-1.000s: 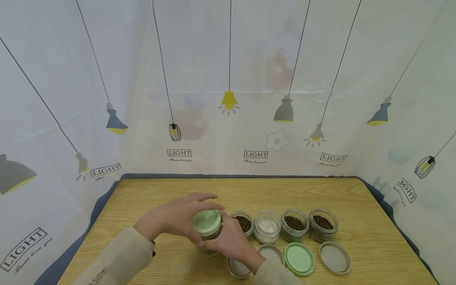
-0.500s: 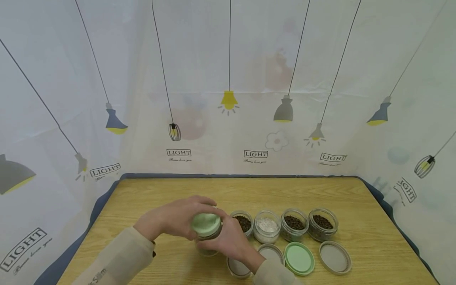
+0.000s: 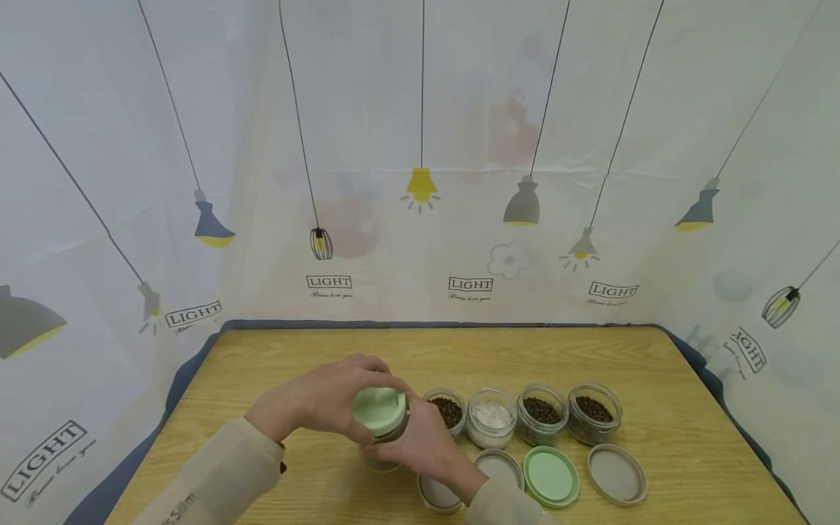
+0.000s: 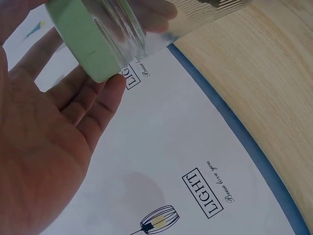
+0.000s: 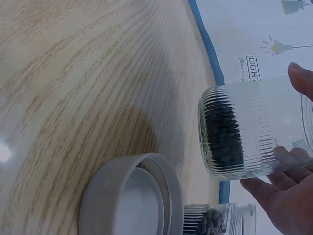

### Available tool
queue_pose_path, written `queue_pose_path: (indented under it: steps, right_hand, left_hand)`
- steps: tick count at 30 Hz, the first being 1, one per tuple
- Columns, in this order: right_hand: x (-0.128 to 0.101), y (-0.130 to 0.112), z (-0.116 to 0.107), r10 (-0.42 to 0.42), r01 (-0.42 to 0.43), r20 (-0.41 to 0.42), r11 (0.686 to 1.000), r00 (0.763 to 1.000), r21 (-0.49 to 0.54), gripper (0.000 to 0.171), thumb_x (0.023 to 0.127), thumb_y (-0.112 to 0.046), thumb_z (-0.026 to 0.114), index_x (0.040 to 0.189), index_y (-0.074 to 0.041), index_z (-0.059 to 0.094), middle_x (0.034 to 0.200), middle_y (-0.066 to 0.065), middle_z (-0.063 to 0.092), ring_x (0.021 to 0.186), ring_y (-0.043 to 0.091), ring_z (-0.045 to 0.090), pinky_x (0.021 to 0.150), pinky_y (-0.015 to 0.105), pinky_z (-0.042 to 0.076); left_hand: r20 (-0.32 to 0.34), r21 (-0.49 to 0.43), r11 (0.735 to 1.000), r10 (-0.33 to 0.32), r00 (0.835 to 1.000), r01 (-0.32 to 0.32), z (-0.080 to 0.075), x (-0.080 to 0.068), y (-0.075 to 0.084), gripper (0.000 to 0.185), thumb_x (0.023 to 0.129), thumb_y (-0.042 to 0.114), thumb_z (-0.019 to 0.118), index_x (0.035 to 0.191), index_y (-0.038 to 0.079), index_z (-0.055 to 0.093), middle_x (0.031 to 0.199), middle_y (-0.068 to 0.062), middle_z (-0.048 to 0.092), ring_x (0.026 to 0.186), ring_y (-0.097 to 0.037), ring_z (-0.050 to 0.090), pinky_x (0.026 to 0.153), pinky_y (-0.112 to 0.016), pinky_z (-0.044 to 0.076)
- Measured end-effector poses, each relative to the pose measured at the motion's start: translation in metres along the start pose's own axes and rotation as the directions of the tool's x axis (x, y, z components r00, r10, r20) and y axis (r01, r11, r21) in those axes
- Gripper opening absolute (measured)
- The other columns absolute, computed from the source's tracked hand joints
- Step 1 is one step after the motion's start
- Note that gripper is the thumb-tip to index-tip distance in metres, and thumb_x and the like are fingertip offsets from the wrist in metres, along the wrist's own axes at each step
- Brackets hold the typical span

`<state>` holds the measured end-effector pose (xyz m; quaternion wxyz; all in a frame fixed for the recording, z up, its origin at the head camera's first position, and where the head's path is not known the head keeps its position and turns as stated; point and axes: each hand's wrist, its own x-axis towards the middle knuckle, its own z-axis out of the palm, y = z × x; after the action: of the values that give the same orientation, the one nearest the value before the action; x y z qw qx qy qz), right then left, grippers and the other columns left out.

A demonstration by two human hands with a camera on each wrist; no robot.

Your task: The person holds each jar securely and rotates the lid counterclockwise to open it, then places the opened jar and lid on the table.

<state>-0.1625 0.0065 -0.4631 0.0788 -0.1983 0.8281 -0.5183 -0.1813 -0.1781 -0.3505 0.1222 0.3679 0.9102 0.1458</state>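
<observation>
A ribbed clear jar [image 5: 259, 122] with a layer of dark beans [image 5: 222, 129] at its bottom is held just above the table. My right hand [image 3: 426, 441] grips the jar from the right, fingers and thumb on opposite sides of the glass. On the jar's top sits a light green lid [image 3: 379, 410]. My left hand [image 3: 328, 399] holds that lid by its rim, with fingertips at the edge in the left wrist view; its thumb is partly out of that view. Whether the lid is tight on the jar cannot be seen.
To the right stand open jars in a row: dark beans [image 3: 450, 413], white grains [image 3: 492, 415], then two more of dark beans [image 3: 542, 411]. In front lie a green lid [image 3: 552, 477] and several grey lids [image 3: 617, 475]. A printed curtain [image 3: 420, 248] encloses the wooden table [image 3: 315, 350].
My left fingers shift around the lid's rim: they close in over its far edge, then spread back a little. The jar and right hand stay almost in place.
</observation>
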Motion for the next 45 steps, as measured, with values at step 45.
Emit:
queue_pose_path:
  steps: [45]
  right_hand:
    - [0.005, -0.010, 0.003, -0.009, 0.009, -0.007, 0.999, 1.000, -0.032, 0.097, 0.063, -0.049, 0.088, 0.142, -0.016, 0.044, 0.131, 0.006, 0.062, 0.120, 0.024, 0.060, 0.099, 0.040, 0.049]
  left_hand:
    - [-0.147, -0.288, 0.945, -0.201, 0.968, 0.153, -0.023, -0.079, -0.053, 0.073, 0.077, 0.050, 0.078, 0.140, 0.036, 0.043, 0.131, 0.007, 0.055, 0.113, -0.019, 0.054, 0.086, -0.037, 0.052]
